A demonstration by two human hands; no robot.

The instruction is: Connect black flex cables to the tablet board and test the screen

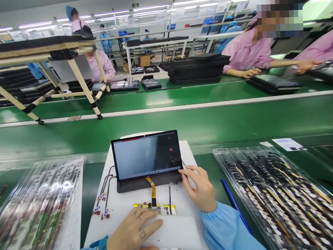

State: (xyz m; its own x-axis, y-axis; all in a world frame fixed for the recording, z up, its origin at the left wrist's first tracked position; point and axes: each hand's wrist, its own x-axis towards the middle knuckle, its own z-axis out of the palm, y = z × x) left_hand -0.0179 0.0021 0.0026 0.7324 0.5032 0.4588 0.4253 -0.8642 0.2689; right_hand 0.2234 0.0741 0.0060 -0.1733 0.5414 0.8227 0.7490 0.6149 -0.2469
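My feed shows the left hand [136, 230] half spread on a white block [181, 232]. The right hand [200, 189] curls at the corner of the tablet [147, 156], propped on a black stand [130, 186]; I can't tell whether it grips

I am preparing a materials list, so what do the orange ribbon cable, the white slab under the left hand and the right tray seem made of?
Ribbon cable: probably thin plastic film, slightly glossy; it curves. White slab: perhaps plastic or foam, matte; it shows no sharp glints. Right tray: likely clear, glossy plastic; its see-through rim catches light.
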